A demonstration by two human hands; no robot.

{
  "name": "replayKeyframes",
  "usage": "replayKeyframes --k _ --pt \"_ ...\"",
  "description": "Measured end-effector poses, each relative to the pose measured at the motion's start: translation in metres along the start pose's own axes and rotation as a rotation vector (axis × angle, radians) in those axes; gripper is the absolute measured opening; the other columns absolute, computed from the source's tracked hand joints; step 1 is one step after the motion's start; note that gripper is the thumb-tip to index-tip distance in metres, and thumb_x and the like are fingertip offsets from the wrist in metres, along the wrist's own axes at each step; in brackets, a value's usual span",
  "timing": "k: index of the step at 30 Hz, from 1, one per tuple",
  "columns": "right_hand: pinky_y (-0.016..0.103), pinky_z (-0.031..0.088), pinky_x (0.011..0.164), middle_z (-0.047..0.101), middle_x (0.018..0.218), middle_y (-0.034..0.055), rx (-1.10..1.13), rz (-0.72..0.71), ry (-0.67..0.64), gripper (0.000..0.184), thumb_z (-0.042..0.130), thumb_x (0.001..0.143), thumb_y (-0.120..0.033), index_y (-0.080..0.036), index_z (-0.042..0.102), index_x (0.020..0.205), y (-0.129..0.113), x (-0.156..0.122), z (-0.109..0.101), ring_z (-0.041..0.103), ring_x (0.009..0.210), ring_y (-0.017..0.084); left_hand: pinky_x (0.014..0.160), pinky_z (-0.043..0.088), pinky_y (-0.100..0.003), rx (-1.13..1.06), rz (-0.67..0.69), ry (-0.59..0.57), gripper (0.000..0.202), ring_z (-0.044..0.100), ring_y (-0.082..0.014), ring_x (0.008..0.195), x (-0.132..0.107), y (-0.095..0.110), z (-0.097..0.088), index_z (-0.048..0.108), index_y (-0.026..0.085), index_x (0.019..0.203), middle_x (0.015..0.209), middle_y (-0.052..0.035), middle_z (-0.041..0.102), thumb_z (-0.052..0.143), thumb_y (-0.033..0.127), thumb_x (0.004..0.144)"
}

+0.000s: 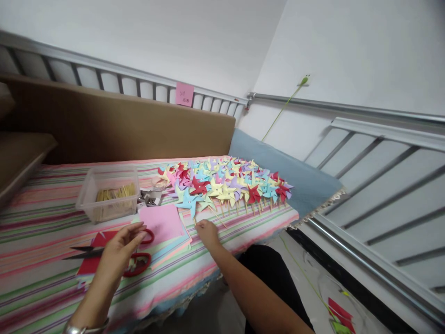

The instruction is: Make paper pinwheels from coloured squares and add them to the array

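Note:
My right hand (207, 232) reaches forward and pinches the wooden stick of a light blue paper pinwheel (188, 201) at the near edge of a large spread of several coloured pinwheels (229, 183). My left hand (120, 250) hovers above red-handled scissors (137, 262) and red paper (92, 260), fingers loosely curled and apart, holding nothing I can see. A stack of coloured paper sheets with a pink sheet on top (163, 225) lies between my hands.
A clear plastic box of wooden sticks (109, 195) stands at the left on the striped cloth (41, 250). Small metal bits (149, 198) lie beside it. A brown board (114, 123) backs the surface; metal rails (365, 222) run right. Red paper scraps (340, 313) lie on the floor.

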State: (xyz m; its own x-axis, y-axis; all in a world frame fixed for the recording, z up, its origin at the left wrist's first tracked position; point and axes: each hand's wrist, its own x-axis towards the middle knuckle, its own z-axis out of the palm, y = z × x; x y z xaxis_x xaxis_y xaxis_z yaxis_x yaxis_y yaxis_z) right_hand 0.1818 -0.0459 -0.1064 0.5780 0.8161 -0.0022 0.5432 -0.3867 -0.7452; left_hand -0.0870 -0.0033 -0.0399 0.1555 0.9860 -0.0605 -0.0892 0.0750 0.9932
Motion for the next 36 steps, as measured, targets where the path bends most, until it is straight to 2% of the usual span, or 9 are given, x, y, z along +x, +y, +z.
replayKeyframes --k 11,22,32,36 --pt "0.020 0.035 0.055 0.068 0.065 0.0006 -0.060 -0.010 -0.005 0.012 0.058 0.075 -0.020 -0.018 0.069 0.070 -0.009 -0.004 -0.004 0.059 0.061 0.013 0.098 0.041 -0.046 0.012 -0.014 -0.003 0.059 0.063 -0.0321 0.102 -0.003 0.004 0.001 0.067 0.017 0.094 0.100 -0.0125 0.072 0.082 0.050 0.047" --pt "0.020 0.034 0.055 0.068 0.065 -0.0002 -0.058 -0.045 0.018 0.013 0.059 0.076 -0.021 -0.018 0.068 0.068 -0.006 -0.006 -0.002 0.058 0.061 0.013 0.100 0.039 -0.045 0.013 -0.024 -0.028 0.057 0.062 -0.0317 0.104 -0.003 0.004 0.004 0.066 0.017 0.095 0.101 -0.0123 0.072 0.081 0.049 0.050" --pt "0.022 0.042 0.062 0.066 0.066 -0.0001 -0.027 -0.064 0.056 0.018 0.053 0.082 -0.022 -0.017 0.065 0.070 0.004 0.006 -0.019 0.060 0.066 0.014 0.095 0.045 -0.040 0.008 -0.040 0.003 0.058 0.064 -0.0298 0.100 -0.004 0.006 0.003 0.067 0.017 0.092 0.098 -0.0120 0.072 0.083 0.048 0.045" --pt "0.028 0.048 0.068 0.065 0.076 0.0010 -0.063 -0.021 0.018 0.020 0.056 0.088 -0.030 -0.014 0.063 0.079 0.010 0.015 -0.024 0.060 0.070 0.013 0.092 0.047 -0.040 0.007 -0.028 -0.012 0.056 0.065 -0.0296 0.099 -0.003 0.005 0.002 0.067 0.017 0.092 0.098 -0.0118 0.072 0.082 0.048 0.047"
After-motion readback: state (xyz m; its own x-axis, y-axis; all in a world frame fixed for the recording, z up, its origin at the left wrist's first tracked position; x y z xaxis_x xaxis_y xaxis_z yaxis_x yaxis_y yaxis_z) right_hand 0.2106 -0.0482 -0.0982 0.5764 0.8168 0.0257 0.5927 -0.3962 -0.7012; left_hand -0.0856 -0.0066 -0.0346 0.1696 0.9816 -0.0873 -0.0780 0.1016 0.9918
